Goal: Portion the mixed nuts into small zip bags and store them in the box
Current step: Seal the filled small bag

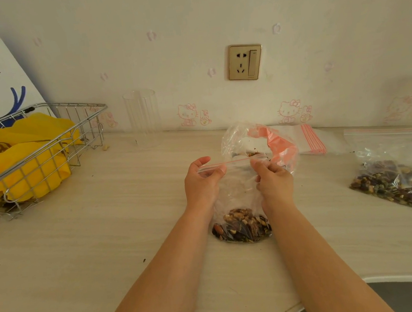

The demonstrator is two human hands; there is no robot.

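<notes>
At the middle of the table (107,240), your left hand (201,184) and right hand (273,178) pinch the red-striped top of a zip bag (235,188) in curled fingers; its nuts (242,225) sag at six o'clock. At three o'clock lies a filled bag (390,175).

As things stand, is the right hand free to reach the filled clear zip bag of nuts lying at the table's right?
Probably not yet: the right hand pinches the zip bag being sealed. The path across the table to the filled bag looks clear.

Held zip bag (238,203) centre table (82,243); basket (36,157) left; filled bag (390,178) right; behind, perhaps nut sack (256,141).
</notes>
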